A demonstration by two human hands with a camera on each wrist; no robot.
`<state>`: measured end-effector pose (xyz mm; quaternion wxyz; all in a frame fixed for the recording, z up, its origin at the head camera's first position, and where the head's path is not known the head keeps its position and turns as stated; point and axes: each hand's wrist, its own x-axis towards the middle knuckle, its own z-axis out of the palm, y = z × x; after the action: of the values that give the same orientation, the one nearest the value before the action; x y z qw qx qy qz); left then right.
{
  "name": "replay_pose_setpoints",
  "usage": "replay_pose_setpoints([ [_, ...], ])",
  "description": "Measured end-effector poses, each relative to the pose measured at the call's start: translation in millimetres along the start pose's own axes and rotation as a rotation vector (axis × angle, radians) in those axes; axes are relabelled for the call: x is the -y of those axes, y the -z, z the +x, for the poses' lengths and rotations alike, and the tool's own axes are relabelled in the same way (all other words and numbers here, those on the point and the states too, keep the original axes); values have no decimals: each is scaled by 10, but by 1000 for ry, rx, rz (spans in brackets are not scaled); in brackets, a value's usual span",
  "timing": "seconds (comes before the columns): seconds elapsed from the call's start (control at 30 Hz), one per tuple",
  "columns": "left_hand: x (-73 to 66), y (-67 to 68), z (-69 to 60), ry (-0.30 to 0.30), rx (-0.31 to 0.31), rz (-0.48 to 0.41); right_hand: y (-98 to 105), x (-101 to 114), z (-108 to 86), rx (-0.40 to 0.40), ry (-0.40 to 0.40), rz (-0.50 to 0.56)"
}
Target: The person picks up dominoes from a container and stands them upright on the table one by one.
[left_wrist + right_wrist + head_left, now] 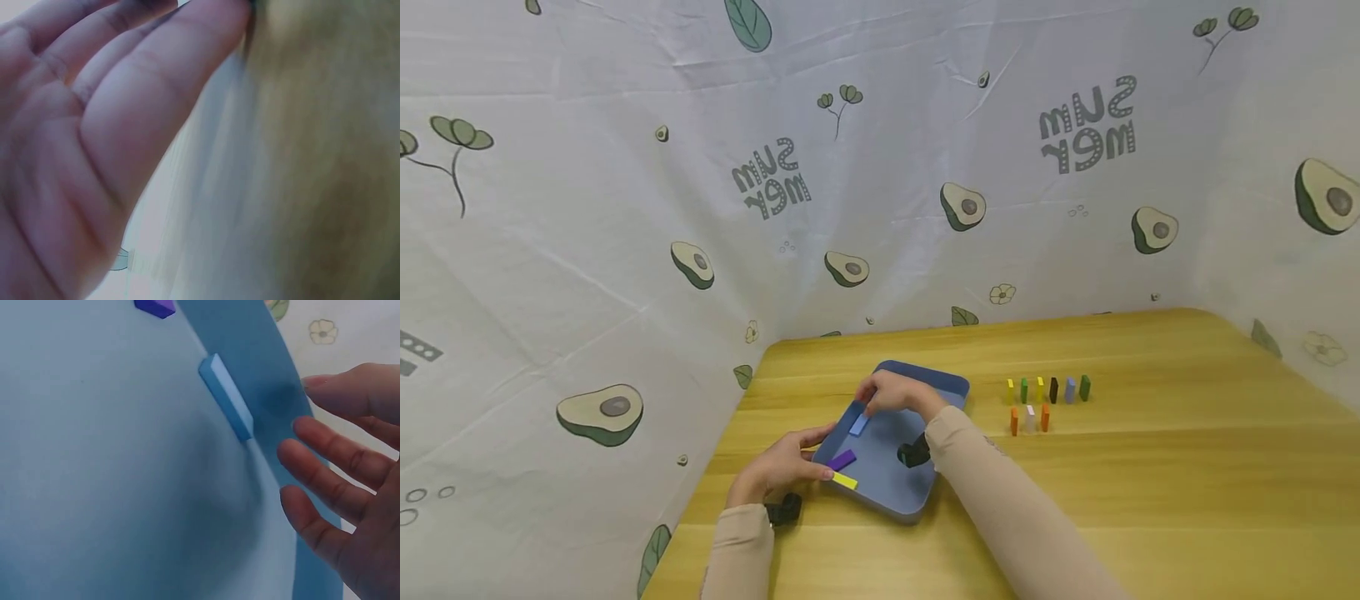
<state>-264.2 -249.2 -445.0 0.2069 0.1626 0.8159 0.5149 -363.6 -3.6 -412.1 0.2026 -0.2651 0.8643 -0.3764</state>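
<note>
A shallow blue tray (pixel 887 454) sits at an angle on the wooden table. My left hand (pixel 782 467) holds its near-left corner, the thumb at the rim beside a yellow block (pixel 845 481) and the other fingers along the outside. Close by inside the tray lies a purple block (pixel 842 460). Against the left wall rests a light blue block (pixel 227 397). Over that same wall is my right hand (pixel 891 393); the right wrist view shows its fingers loosely spread near the rim, nothing visible between them. Blur hides the left grip in the left wrist view.
Right of the tray, several small upright blocks stand in two rows on the table (pixel 1150 467): a back row with a black block (pixel 1054 390), and a front row with a white block (pixel 1030 417) between two orange ones. A printed white curtain (pixel 887 167) hangs behind.
</note>
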Motion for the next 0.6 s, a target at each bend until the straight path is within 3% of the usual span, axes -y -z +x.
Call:
replay_pose_setpoints([
  [0.33, -15, -25, 65, 2, 1, -28, -56, -129, 14, -23, -40, -26],
  [0.6, 1, -11, 22, -2, -22, 49, -152, -200, 25, -40, -33, -25],
])
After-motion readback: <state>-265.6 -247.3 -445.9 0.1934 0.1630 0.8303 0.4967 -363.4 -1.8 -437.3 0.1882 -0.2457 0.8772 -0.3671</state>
